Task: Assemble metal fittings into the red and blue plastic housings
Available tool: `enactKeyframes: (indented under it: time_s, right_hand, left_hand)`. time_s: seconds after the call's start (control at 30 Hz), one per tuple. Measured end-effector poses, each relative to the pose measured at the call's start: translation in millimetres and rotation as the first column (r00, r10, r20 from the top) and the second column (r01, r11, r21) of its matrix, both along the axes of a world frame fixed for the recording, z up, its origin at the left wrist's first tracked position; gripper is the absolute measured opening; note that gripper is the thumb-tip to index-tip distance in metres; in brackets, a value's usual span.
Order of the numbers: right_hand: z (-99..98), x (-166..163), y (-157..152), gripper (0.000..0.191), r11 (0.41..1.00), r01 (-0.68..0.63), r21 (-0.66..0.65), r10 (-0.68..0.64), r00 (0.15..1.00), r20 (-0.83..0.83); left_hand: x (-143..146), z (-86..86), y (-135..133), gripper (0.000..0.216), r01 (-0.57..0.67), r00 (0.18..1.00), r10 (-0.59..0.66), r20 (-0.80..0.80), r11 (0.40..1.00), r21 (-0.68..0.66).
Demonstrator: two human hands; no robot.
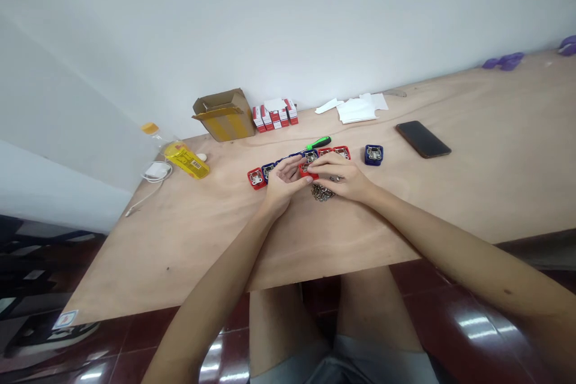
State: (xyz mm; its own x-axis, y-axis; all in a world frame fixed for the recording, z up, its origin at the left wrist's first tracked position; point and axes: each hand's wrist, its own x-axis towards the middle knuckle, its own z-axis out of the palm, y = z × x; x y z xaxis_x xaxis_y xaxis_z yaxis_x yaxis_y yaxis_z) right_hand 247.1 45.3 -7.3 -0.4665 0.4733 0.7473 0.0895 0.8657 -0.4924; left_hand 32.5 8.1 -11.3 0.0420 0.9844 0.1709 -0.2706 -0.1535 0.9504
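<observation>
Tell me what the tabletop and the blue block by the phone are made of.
The tabletop looks like unfinished plywood: pale, matte, visible grain. The blue block seems glossy plastic, holding a shiny metal clasp, though too small to be sure.

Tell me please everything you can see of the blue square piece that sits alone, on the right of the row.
The blue piece is a small square with rounded corners, plastic by its look, with a silver metal clasp on its top face; the clasp's fine details are too small to tell. It lies flat on the wooden table, apart from the row of red and blue pieces, to the left of the phone. Only the table touches it.
</observation>
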Motion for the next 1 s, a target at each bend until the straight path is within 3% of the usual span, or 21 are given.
enactKeyframes:
  time_s: [0.13,0.3,0.53,0.8,1.0]
  right_hand:
    - [1.0,-0.7,-0.9,0.02,1.0,-0.006,-0.028,0.006,1.0,0.008]
    - [3.0,-1.8,-5.0,0.021,0.999,0.032,-0.042,-0.032,0.999,-0.016]
    - [4.2,-3.1,-7.3,0.017,0.999,0.03,-0.014,-0.03,1.0,0.005]
    - [5.2,-3.9,-5.9,0.008,1.0,0.009,-0.017,-0.009,0.999,0.05]
    - [-0.5,0.7,-0.7,0.018,0.996,0.003,-0.091,0.008,0.993,0.121]
  left_hand:
    - [-0.8,1.6,-0.4,0.073,0.046,0.998,-0.044,0.036,0.998,-0.046]
    - [-1.3,3.0,1.1,0.07,-0.02,1.0,0.02,0.01,0.999,-0.027]
    - [-3.5,6.3,1.0,0.078,-0.015,1.0,0.014,-0.017,0.999,-0.029]
    - [-1.1,0.8,-0.5,0.076,-0.029,0.999,0.031,-0.037,0.998,0.057]
    - [-3.3,3.8,-2.4,0.07,0.023,0.991,-0.009,-0.13,0.994,0.109]
